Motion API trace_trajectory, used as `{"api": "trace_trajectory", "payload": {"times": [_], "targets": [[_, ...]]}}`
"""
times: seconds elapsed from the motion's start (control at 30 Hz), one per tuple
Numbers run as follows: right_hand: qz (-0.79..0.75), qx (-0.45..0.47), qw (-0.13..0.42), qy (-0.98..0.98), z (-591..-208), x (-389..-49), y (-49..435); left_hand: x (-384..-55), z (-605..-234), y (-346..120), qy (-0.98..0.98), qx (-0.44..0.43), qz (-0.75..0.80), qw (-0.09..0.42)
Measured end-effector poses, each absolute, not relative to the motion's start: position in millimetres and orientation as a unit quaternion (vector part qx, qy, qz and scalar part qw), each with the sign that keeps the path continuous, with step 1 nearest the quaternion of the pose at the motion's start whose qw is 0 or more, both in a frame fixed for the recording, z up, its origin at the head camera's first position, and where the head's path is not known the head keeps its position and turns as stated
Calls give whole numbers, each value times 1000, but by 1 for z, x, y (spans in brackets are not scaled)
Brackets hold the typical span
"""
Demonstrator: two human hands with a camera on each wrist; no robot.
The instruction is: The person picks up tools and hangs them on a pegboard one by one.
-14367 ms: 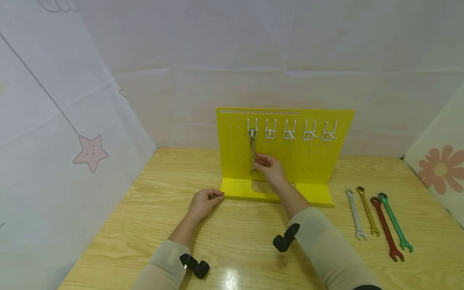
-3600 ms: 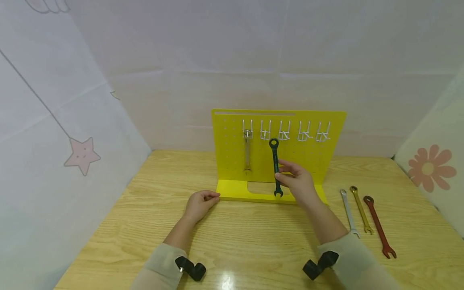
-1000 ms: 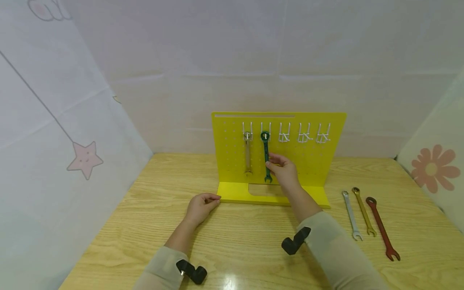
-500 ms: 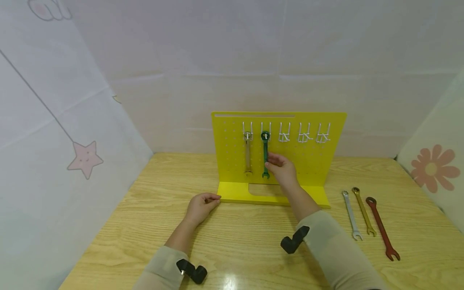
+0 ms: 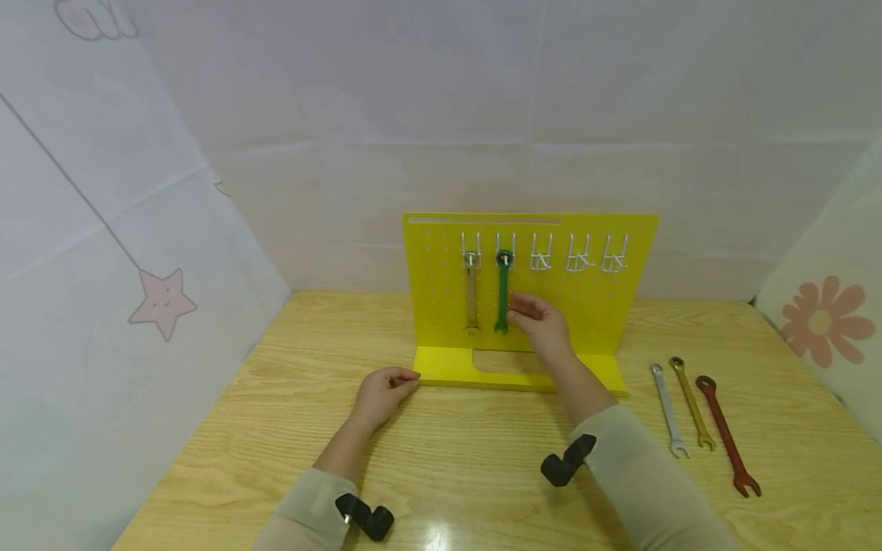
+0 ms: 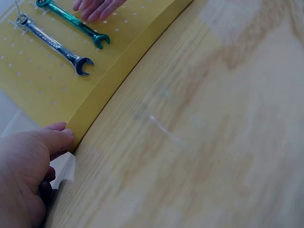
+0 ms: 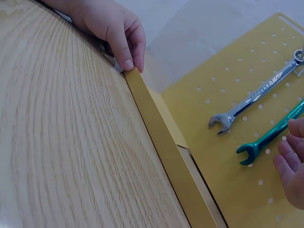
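One green wrench, gripped earlier, hung on the pegboard near the tabletop's far edge; we saw the right hand seemingly released, the left hand pinching the pegboard's corner, pale cloth behind.

Head camera: on person's head, looks forward and down, farthest off; takes in table, whole yellow pegboard, left hand, right hand. Left wrist camera: close, tilted, facing pegboard's front edge from left side. Right wrist camera: close, tilted, looking across table toward left hand. 2 wrist views share hanging silver wrench, green wrench.
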State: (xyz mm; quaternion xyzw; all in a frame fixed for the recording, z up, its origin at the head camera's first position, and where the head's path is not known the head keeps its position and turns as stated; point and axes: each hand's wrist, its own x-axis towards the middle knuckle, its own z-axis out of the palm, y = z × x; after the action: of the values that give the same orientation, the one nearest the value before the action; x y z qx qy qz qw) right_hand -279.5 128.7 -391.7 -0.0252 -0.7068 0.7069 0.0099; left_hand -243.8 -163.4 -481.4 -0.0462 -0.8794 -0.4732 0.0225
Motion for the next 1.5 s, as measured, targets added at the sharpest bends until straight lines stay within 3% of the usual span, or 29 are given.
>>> {"api": "trace_trajectory", "payload": {"times": [1.5], "targets": [[625,-25,17,-780,-407,-230,215,-245,-484,-164,-881,-48,-471,22]]}}
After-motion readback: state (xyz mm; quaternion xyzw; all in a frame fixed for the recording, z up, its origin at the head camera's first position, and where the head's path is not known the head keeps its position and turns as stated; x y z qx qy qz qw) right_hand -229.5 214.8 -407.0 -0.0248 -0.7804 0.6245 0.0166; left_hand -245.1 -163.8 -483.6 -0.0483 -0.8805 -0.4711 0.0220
